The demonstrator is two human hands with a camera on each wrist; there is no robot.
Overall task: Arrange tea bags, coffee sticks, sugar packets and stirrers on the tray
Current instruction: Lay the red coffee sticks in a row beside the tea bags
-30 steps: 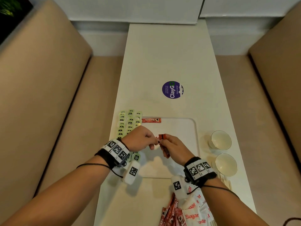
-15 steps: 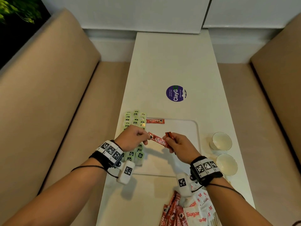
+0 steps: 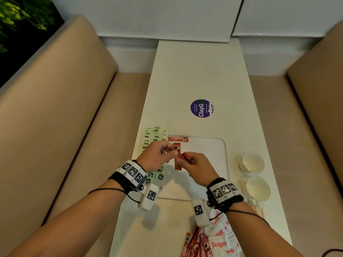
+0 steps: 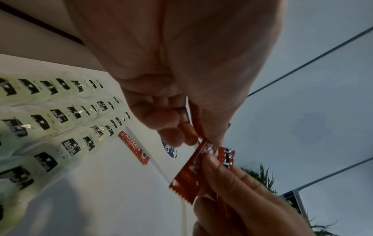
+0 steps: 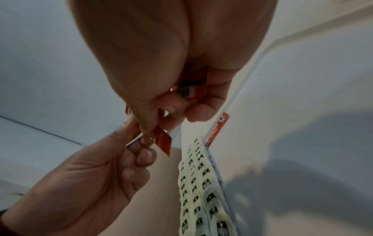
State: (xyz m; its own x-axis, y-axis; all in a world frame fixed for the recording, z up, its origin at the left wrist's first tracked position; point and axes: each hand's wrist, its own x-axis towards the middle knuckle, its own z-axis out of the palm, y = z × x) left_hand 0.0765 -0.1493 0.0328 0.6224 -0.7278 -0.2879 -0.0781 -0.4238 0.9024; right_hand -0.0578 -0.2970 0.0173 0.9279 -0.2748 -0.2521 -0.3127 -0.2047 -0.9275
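Note:
My left hand (image 3: 171,153) pinches the far end of one red coffee stick (image 3: 177,158) above the left part of the white tray (image 3: 225,154). My right hand (image 3: 185,161) grips a small bundle of coffee sticks (image 3: 187,158), and its thumb touches the single stick too. In the left wrist view the left hand's fingertips (image 4: 181,138) hold the coffee stick (image 4: 188,175) at its top end. The right wrist view shows the bundle (image 5: 189,92) in the right hand's curled fingers. Another coffee stick (image 3: 178,139) lies flat at the tray's far left. Rows of green tea bags (image 3: 154,136) run along the tray's left side.
Two white bowls (image 3: 253,162) (image 3: 258,188) stand right of the tray, with wooden stirrers (image 3: 257,208) just nearer me. Sugar packets (image 3: 220,238) and loose coffee sticks (image 3: 194,243) lie at the table's near edge. A purple sticker (image 3: 202,108) is beyond the tray. Benches flank the table.
My left hand drew one coffee stick out of the right hand's bundle. It lay slanted between the hands half a second ago; now it points away from me and the hands are closer together.

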